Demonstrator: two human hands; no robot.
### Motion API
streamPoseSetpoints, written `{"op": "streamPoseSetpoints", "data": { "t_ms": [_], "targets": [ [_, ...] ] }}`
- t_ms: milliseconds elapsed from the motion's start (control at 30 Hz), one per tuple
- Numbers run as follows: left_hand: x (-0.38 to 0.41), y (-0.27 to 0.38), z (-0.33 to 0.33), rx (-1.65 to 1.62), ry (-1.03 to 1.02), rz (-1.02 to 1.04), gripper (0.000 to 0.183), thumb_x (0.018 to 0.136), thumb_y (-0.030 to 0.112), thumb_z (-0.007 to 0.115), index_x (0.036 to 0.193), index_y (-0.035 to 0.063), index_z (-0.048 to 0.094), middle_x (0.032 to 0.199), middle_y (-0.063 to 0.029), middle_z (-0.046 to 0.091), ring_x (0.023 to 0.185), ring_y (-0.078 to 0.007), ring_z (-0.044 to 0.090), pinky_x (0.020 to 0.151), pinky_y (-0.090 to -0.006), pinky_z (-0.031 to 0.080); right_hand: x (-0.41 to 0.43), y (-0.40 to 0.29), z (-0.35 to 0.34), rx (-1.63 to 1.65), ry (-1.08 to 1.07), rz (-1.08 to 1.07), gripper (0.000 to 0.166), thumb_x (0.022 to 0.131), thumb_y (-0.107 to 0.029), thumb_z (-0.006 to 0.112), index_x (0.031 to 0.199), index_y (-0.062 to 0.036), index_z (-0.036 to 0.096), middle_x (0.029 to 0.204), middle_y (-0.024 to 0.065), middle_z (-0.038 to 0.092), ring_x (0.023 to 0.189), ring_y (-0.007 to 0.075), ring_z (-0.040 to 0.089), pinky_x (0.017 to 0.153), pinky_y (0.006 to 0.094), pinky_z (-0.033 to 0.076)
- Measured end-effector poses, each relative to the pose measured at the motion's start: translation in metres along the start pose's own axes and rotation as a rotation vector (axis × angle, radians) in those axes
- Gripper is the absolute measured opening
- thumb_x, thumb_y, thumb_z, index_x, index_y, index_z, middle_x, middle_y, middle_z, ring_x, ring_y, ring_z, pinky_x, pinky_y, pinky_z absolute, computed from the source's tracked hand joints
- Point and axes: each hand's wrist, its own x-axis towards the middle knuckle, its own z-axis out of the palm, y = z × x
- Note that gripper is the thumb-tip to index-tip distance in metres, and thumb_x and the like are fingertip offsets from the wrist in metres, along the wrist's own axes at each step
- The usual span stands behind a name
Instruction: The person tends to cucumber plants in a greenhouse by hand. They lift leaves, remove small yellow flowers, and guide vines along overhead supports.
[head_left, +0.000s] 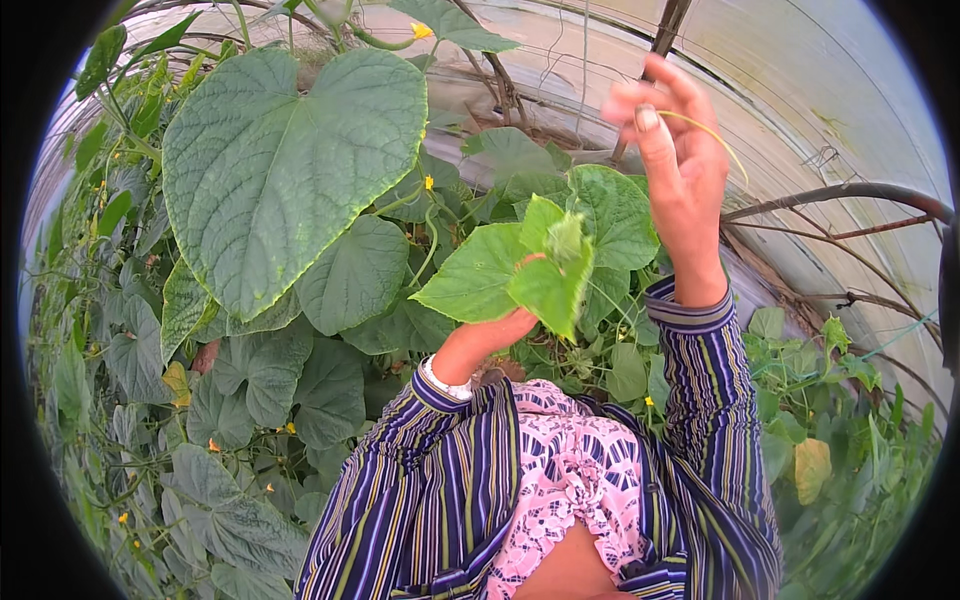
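Note:
My left hand (495, 334) reaches in behind the light green young leaves at the tip of a cucumber vine shoot (551, 270). One finger shows between these leaves, closed around the shoot; the rest of the hand is hidden by them. Raised higher on the right is my right hand (679, 146), its fingers partly blurred. A thin, curved yellow-green tendril (712, 135) sticks out from between its thumb and fingers. The two hands are well apart.
A large cucumber leaf (292, 172) hangs close at upper left, near a small cucumber with a yellow flower (421, 31). Dense vines fill the left. A hanging string (585, 67), a curved greenhouse pole (847, 193) and plastic film (795, 82) stand behind and right.

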Motion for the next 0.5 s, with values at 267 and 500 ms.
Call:
{"op": "streamPoseSetpoints", "data": {
  "t_ms": [267, 500],
  "targets": [
    [-0.013, 0.018, -0.001, 0.129, 0.264, -0.132, 0.02, 0.09, 0.014, 0.056, 0.106, 0.0031, 0.055, 0.108, -0.0061, 0.06, 0.101, -0.0168, 0.054, 0.09, -0.0305, 0.041, -0.013, 0.021, -0.057, 0.461, -0.317, 0.274, 0.056, 0.092, -0.042, 0.044, 0.125, 0.0035, 0.044, 0.076, -0.0015, 0.048, 0.067, 0.0076, 0.044, 0.062, 0.0209, 0.036],
    [0.02, 0.043, -0.016, -0.176, 0.413, -0.005, 0.015, 0.089, 0.007, 0.058, 0.102, 0.003, 0.052, 0.096, -0.0064, 0.061, 0.09, -0.0156, 0.061, 0.074, -0.0263, 0.051, -0.139, 0.017, -0.202, -0.282, 0.651, 0.197, 0.016, 0.094, -0.015, 0.049, 0.103, -0.0021, 0.055, 0.071, -0.0037, 0.04, 0.059, 0.0037, 0.031, 0.051, 0.0186, 0.026]
  ]
}}
